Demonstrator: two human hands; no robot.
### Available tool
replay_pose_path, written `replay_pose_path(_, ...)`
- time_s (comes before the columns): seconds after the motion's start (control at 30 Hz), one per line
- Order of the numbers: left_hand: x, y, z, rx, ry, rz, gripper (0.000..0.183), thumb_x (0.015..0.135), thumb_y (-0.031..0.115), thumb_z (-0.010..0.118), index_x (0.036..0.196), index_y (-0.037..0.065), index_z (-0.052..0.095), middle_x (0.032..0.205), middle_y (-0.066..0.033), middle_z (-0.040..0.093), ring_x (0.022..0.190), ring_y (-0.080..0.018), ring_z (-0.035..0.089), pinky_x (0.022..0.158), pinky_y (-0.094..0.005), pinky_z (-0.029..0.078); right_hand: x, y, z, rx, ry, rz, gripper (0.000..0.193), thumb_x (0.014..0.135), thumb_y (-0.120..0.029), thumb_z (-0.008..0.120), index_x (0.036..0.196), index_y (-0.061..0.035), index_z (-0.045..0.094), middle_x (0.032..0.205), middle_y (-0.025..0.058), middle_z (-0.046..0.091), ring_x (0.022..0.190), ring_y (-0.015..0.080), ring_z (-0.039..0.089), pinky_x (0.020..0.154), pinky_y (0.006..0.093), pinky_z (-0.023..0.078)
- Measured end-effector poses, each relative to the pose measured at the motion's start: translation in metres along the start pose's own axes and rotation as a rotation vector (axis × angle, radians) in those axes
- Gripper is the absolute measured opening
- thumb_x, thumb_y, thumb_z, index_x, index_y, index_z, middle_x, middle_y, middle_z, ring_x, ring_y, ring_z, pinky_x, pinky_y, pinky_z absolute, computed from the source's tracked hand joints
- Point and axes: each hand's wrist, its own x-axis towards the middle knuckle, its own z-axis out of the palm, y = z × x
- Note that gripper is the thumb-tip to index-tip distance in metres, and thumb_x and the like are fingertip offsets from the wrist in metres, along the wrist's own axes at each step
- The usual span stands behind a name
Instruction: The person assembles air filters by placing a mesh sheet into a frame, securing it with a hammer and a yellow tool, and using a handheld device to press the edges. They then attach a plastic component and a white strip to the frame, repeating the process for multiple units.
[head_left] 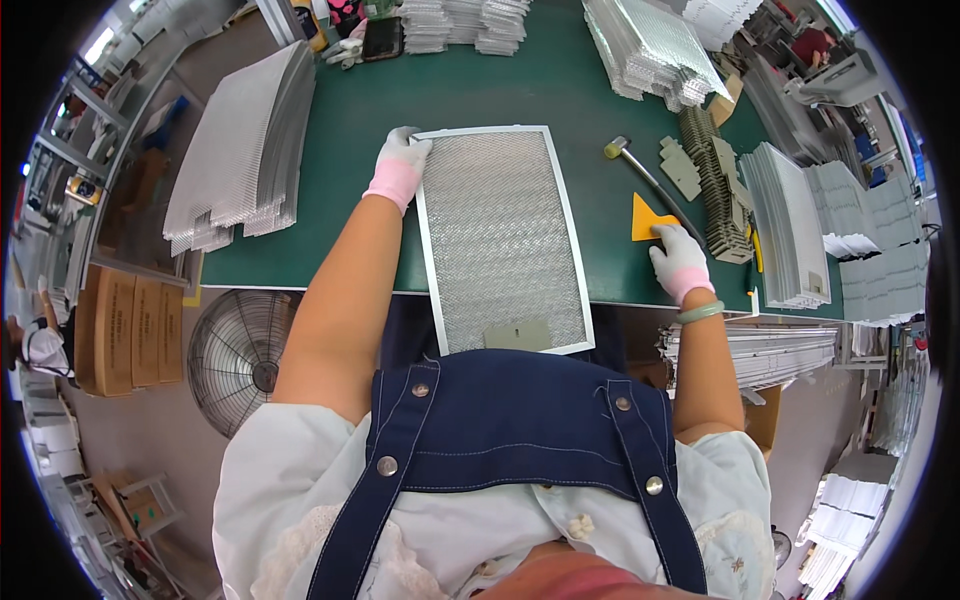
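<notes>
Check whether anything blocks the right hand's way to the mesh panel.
Nothing visible does: only green table lies between the right hand and the mesh panel. The hand holds the yellow scraper; the hammer lies beyond that, off the direct path.

Navy apron (pixel 520 420) with metal snaps (pixel 387 466), white short-sleeved top (pixel 275 470), pink-cuffed white gloves (pixel 399 168), green bangle (pixel 701 312)

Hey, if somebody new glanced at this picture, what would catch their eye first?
Probably the framed mesh panel, front and centre, overhanging the near edge of the green table, its upper left corner in the left hand. Next, likely the bright orange scraper at the right hand, beside the hammer.
</notes>
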Motion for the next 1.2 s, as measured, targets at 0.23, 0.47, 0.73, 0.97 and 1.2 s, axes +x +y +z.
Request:
replay_pose_path(0.23, 0.002, 0.000, -0.003, 0.023, -0.007, -0.014, 0.053, 0.086, 0.026, 0.065, 0.127, -0.006, 0.055, 0.121, -0.0224, 0.064, 0.114, -0.0310, 0.062, 0.099, -0.0352, 0.047, 0.018, -0.003, -0.016, 0.160, -0.107, 0.071, 0.048, 0.080, -0.019, 0.070, 0.126, -0.0061, 0.062, 0.126, 0.0168, 0.060, 0.114, 0.0330, 0.060, 0.098, 0.0399, 0.048)
replay_pose_path(0.47, 0.004, -0.002, 0.001, 0.042, -0.005, -0.021, 0.053, 0.086, 0.027, 0.065, 0.127, -0.006, 0.056, 0.120, -0.0227, 0.064, 0.114, -0.0313, 0.062, 0.099, -0.0356, 0.047, 0.019, -0.005, -0.011, -0.025, 0.017, 0.029, 0.047, 0.078, -0.015, 0.070, 0.124, -0.0074, 0.063, 0.128, 0.0143, 0.059, 0.116, 0.0330, 0.058, 0.101, 0.0389, 0.047)
replay_pose_path(0.73, 0.000, 0.000, -0.002, 0.048, -0.013, 0.012, 0.053, 0.085, 0.027, 0.065, 0.126, -0.006, 0.057, 0.120, -0.0234, 0.064, 0.113, -0.0313, 0.063, 0.099, -0.0354, 0.047, 0.004, -0.033, -0.017, 0.003, 0.010, -0.122, 0.042, 0.076, -0.014, 0.073, 0.117, -0.0070, 0.065, 0.118, 0.0138, 0.062, 0.110, 0.0332, 0.060, 0.097, 0.0389, 0.048)
replay_pose_path(0.97, 0.006, -0.011, 0.001, 0.040, 0.055, 0.028, 0.052, 0.082, 0.028, 0.063, 0.123, -0.004, 0.060, 0.117, -0.0239, 0.066, 0.112, -0.0341, 0.063, 0.098, -0.0369, 0.048, 0.013, -0.028, -0.029, 0.196, -0.463, 0.128, 0.040, 0.074, -0.021, 0.079, 0.106, -0.0018, 0.065, 0.095, 0.0169, 0.066, 0.092, 0.0319, 0.065, 0.083, 0.0367, 0.051)
replay_pose_path(1.2, 0.001, -0.003, -0.002, -0.015, 0.017, 0.051, 0.052, 0.084, 0.026, 0.063, 0.125, -0.006, 0.058, 0.118, -0.0238, 0.066, 0.113, -0.0326, 0.063, 0.099, -0.0357, 0.047, -0.016, -0.045, -0.021, 0.305, -0.232, 0.199, 0.051, 0.074, -0.028, 0.082, 0.113, 0.0002, 0.064, 0.113, 0.0187, 0.066, 0.108, 0.0322, 0.064, 0.094, 0.0369, 0.050)
